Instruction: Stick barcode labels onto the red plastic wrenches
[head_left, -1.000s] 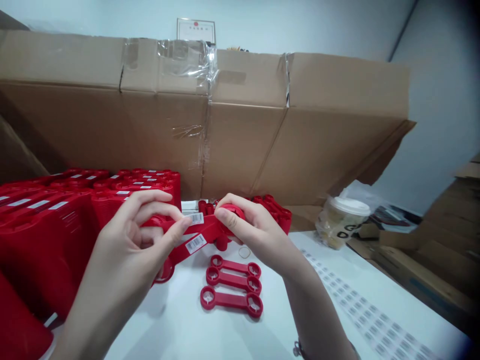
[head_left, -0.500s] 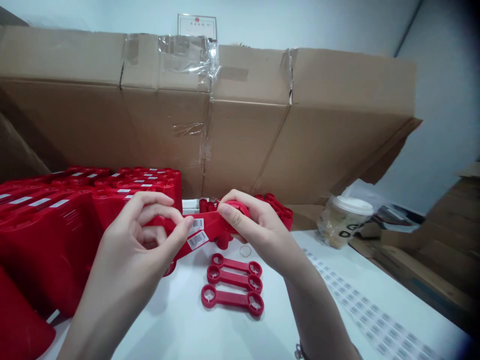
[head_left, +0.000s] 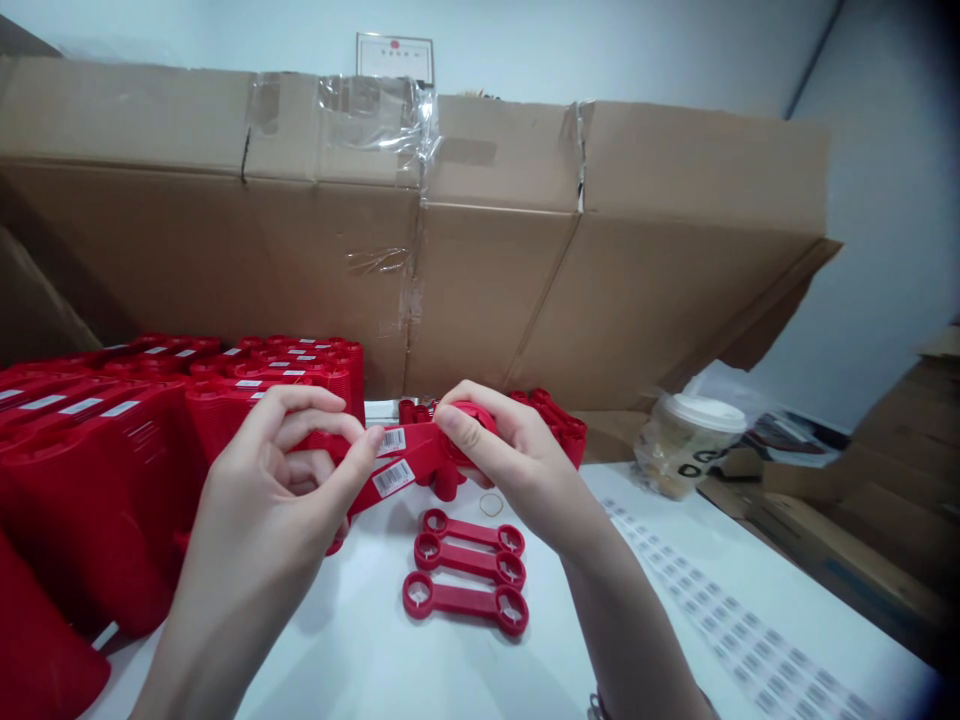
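You are facing a pale bluish wall, with a framed certificate showing just before twelve o'clock. A dark seam is slanting down at two o'clock. A broad cardboard panel is tilting across your view from ten to two o'clock, and clear tape is shining on it at eleven. Brown cardboard boxes are sitting in dimmer light at three o'clock. A white counter is spreading at six o'clock, catching soft shadows.

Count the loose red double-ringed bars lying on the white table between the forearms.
3: the nearest bar, the middle bar just beyond it, and the farthest bar. The right hand may hide others.
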